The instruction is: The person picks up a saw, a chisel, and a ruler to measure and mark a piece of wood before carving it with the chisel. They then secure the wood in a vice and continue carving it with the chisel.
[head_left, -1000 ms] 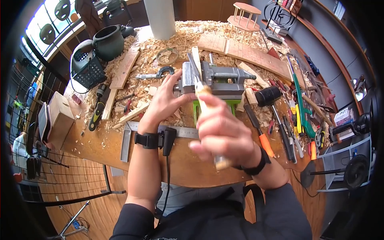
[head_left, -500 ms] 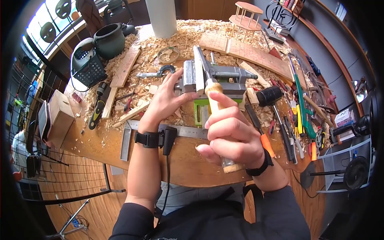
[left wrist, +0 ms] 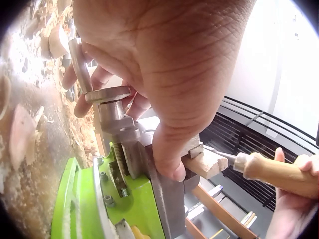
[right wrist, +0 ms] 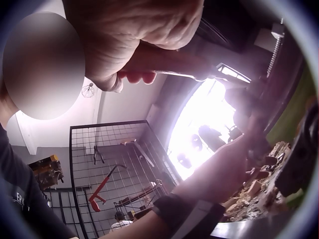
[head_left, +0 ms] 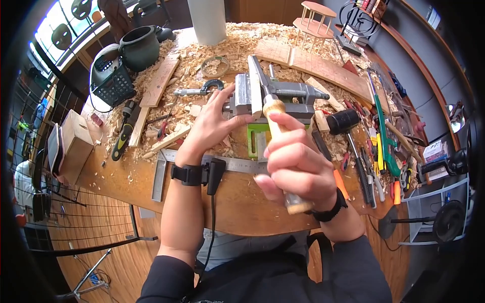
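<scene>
Narrow pale wood strip (head_left: 255, 91) beside a grey-bladed, wooden-handled chisel (head_left: 274, 107).

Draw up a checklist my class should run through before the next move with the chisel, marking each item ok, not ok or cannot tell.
1. Wood piece set in the vise: ok, it sticks out of it.
2. Vise clamped tight: cannot tell from pictures alone.
3. Chisel held by its handle: ok, the right hand grips it.
4. Left hand not ahead of the chisel's tip: ok, it rests at the vise's side.
5. Bench free of wood shavings: not ok, they litter it.
</scene>
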The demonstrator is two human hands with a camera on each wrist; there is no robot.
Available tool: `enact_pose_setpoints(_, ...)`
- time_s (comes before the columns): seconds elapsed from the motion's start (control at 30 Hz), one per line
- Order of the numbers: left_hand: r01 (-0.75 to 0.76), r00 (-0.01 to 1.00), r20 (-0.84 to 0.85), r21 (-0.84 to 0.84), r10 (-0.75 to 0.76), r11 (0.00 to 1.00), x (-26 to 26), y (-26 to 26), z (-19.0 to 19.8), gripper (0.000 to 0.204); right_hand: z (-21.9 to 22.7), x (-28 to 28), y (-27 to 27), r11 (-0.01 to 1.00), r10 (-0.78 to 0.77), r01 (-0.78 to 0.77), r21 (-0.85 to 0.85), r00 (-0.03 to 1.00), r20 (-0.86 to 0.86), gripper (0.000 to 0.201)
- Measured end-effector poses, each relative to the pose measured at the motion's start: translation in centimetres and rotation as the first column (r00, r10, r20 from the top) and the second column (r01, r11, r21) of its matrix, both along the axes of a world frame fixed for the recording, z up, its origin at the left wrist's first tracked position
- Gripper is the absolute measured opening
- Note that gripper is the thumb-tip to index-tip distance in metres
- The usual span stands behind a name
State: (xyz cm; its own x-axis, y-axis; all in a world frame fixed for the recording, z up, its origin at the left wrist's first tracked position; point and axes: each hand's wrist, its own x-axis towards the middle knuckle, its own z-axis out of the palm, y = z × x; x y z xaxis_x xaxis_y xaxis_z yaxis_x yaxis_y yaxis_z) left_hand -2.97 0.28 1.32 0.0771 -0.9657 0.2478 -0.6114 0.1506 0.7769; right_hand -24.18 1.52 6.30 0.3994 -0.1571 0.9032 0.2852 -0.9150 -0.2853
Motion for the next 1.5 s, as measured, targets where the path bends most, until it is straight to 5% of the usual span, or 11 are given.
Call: enact_pose_setpoints(1.5, -0.010, 1.000, 0.028, -0.107, 0.013, 0.994, -0.1, 0.2, -0.5, 0.085, 1.3, 0.8, -0.3, 0.999, 0.040, -0.040, -0.005, 0.999, -0.036, 0.022)
